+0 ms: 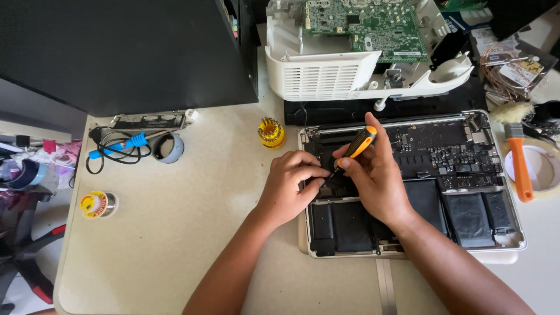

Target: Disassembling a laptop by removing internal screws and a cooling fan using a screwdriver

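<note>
2 hands (332, 184), 1 screwdriver (356, 146), 1 opened laptop (466, 175)

Bright, even daylight, soft shadows, sharp centre, slight wide-angle bending at edges.

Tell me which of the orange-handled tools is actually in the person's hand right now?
The orange-and-black screwdriver, gripped in the right hand over the opened laptop. The other, an orange-handled brush, lies untouched at the laptop's right edge.
</note>
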